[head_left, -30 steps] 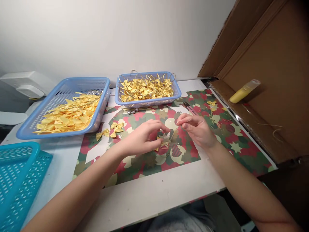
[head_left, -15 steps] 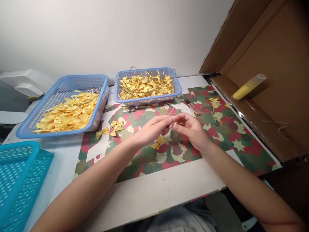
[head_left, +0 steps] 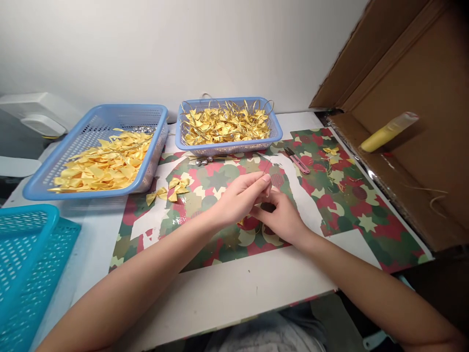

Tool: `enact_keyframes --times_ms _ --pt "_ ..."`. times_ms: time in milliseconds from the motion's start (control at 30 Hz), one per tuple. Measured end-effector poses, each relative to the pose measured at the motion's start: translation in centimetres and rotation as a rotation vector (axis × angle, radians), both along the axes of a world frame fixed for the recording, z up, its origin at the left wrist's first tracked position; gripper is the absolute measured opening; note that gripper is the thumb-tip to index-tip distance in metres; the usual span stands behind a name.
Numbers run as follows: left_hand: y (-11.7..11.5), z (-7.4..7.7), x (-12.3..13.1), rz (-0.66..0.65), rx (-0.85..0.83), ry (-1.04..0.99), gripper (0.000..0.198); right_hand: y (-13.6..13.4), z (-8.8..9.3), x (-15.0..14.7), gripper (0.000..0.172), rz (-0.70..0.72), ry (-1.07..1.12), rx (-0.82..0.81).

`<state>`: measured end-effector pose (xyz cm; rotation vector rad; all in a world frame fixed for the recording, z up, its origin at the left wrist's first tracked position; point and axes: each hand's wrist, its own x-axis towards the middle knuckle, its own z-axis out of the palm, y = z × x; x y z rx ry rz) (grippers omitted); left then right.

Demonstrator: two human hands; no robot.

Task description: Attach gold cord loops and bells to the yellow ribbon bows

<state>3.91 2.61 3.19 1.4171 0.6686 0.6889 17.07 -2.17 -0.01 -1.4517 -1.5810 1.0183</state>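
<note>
My left hand (head_left: 240, 198) is raised over the patterned paper sheet (head_left: 220, 234), its fingertips pinched on a thin gold thread (head_left: 266, 167) that sticks up past them. Just below and to the right, my right hand (head_left: 280, 217) curls its fingers under the left hand, over a small yellow bow that is almost fully hidden. What the right fingers grip cannot be made out. Two loose yellow bows (head_left: 172, 188) lie on the paper left of my hands.
A blue basket of plain yellow bows (head_left: 106, 164) sits at the left, a smaller basket (head_left: 229, 124) of bows with gold loops behind. Teal baskets (head_left: 25, 254) stand at the near left. Pink snips (head_left: 297, 162), small bells (head_left: 202, 161), a cardboard box (head_left: 414, 122) with a yellow tube (head_left: 386, 132) lie right.
My left hand rose from the bow on the paper, pinching the thread. My right hand dropped from beside it and tucked in below the left hand. The view shifted slightly.
</note>
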Motion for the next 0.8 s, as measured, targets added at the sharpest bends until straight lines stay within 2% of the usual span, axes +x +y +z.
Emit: enact_keyframes --times_ms 233,367,567,800 --pt "0.3 0.0 -0.1 0.126 0.034 0.056 0.034 -0.2 -0.4 0.0 0.011 0.020 -0.015 0.011" --pt "0.8 0.2 -0.4 0.191 0.076 0.037 0.034 -0.5 -0.7 0.2 0.012 0.075 -0.109 0.059" --pt "1.2 0.5 -0.6 0.209 0.053 0.013 0.034 -0.4 -0.9 0.5 0.010 0.110 -0.206 0.093" --pt "1.5 1.1 -0.9 0.203 0.025 -0.056 0.034 -0.5 -1.1 0.5 0.009 0.110 -0.211 0.106"
